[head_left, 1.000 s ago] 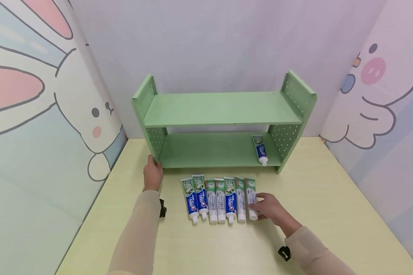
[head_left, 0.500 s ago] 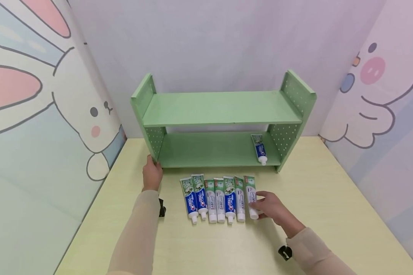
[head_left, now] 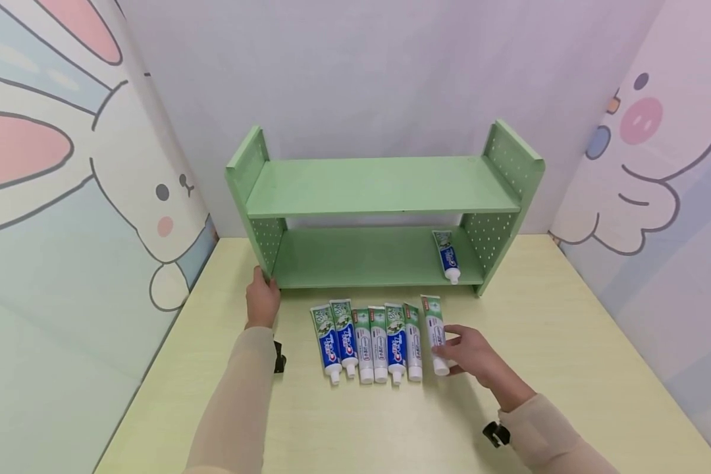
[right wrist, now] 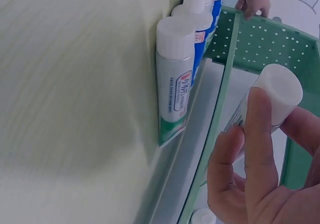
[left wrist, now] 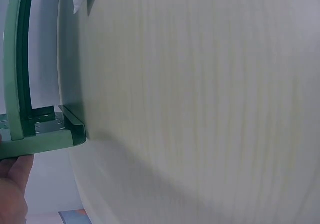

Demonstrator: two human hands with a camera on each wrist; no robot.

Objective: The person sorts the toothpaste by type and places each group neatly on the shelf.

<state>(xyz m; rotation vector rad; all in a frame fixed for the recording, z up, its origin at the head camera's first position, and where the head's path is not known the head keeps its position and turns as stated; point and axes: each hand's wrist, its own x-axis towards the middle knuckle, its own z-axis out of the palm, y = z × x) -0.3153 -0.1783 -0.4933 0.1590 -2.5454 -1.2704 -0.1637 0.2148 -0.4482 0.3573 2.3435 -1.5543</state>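
My right hand (head_left: 475, 357) pinches a white and green toothpaste tube (head_left: 434, 326) near its white cap (right wrist: 282, 86). That tube is lifted and apart from the row on the table. To its left lie several more toothpaste tubes, caps toward me; the nearest is a white and green tube (head_left: 413, 345), beside a blue and green Crest tube (head_left: 395, 345). My left hand (head_left: 263, 301) grips the lower front of the left side panel (head_left: 253, 197) of a green two-tier shelf (head_left: 385, 187). Another blue and green Crest tube (head_left: 448, 257) lies on the lower tier's right end.
The shelf stands on a pale wooden table (head_left: 355, 428) against a plain back wall (head_left: 379, 72). A cartoon rabbit wall (head_left: 65, 263) bounds the left side. On the right is a wall with a cartoon pig (head_left: 640, 131). The shelf's side panels are perforated.
My right hand has raised the end tube off the table and moved it slightly away from the row, toward the shelf. The left hand stays on the shelf panel.
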